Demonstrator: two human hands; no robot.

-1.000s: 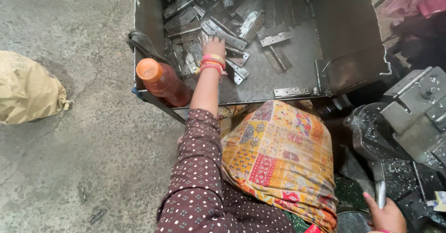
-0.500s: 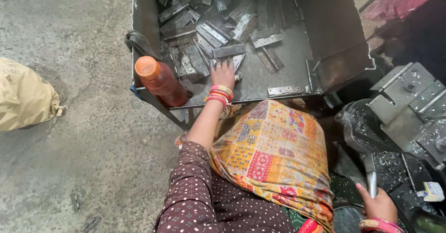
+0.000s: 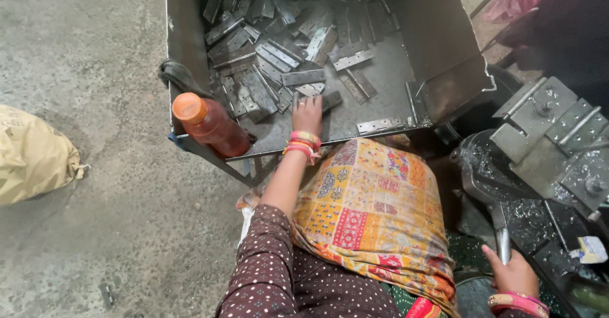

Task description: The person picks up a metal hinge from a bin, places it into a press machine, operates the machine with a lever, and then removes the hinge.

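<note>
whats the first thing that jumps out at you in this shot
The big metal bin heaped with flat steel hinge plates fills the top, with the left hand reaching into it. An orange-capped bottle of reddish drink leans at the bin's near left corner. Lower right, the right hand has its grip on a metal lever beside a press machine.
</note>
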